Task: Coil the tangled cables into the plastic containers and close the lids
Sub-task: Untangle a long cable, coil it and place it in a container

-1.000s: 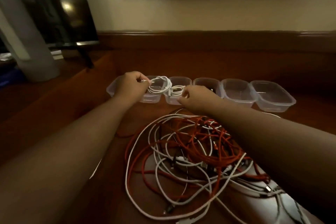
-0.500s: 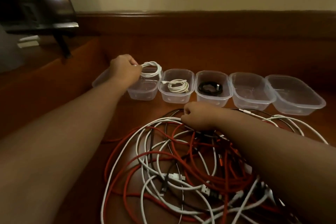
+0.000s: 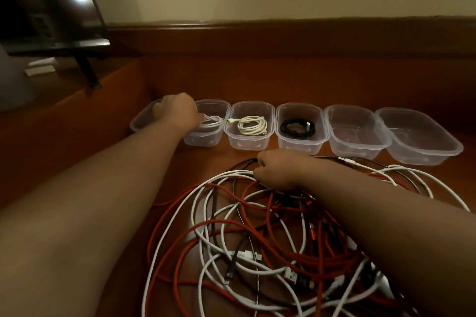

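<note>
Under my left hand [image 3: 177, 113], the coiled white cable [image 3: 212, 121] had dropped from above into the clear plastic tub [image 3: 217, 107], fingers still pinching it. My right hand [image 3: 277, 172] had curled around the tangled white cord [image 3: 231, 175], starting the next coil.

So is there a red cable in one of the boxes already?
No, the boxes hold only a white coil, a black coil and another white cable; others look empty.

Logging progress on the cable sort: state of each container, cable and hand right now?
left hand: lowering a white coil into the second container
first container: mostly hidden
third container: open, white coil inside
fourth container: open, black coil inside
two right containers: open, empty
right hand: gripping the tangled cables
lids: not visible
</note>
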A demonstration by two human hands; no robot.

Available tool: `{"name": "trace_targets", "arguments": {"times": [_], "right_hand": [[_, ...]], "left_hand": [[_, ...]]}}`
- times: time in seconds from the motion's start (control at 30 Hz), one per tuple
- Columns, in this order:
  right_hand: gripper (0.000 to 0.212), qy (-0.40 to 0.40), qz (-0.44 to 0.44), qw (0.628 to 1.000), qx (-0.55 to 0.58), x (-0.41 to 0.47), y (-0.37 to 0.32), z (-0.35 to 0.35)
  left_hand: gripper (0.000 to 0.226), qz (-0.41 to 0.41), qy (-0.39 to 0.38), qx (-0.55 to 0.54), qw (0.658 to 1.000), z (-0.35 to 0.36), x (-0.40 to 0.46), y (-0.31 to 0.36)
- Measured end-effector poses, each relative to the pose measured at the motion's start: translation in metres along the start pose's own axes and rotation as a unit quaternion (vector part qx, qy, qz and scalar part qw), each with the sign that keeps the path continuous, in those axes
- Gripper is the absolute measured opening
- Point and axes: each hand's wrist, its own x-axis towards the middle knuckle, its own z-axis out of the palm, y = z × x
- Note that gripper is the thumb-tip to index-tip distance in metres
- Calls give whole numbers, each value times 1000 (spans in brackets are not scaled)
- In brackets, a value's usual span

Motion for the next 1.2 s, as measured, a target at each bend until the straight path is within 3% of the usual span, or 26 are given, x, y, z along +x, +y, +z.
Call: {"name": "trace_targets", "arguments": {"times": [0.17, 0.27, 0.33, 0.43, 0.6, 0.77, 0.9, 1.07, 1.2], "right_hand": [[27, 10, -10, 1000, 20, -18, -1, -3], [22, 56, -25, 997, -50, -41, -2, -9], [20, 121, -41, 987, -95, -59, -3, -13], [19, 169, -55, 984, -27, -91, -5, -12], [11, 109, -51, 993, 15, -146, -12, 10], [18, 46, -51, 997, -24, -180, -14, 44], [47, 57, -51, 997, -13, -200, -15, 52], [39, 99, -75, 992, -22, -220, -15, 46], [40, 107, -89, 986, -94, -231, -11, 40]], "left_hand": [[28, 71, 7, -94, 993, -24, -42, -2], [14, 153, -34, -136, 978, -38, -86, 0], [9, 190, -104, -117, 969, -46, -120, -4], [8, 196, -157, -24, 968, -51, -164, -15], [15, 176, -136, -17, 975, -64, -212, -26], [14, 246, -213, -105, 940, -70, -259, -17], [19, 305, -213, -90, 924, -68, -285, -4], [5, 338, -119, -166, 919, -70, -311, 5], [9, 392, -156, -186, 888, -70, -331, 18]]}}
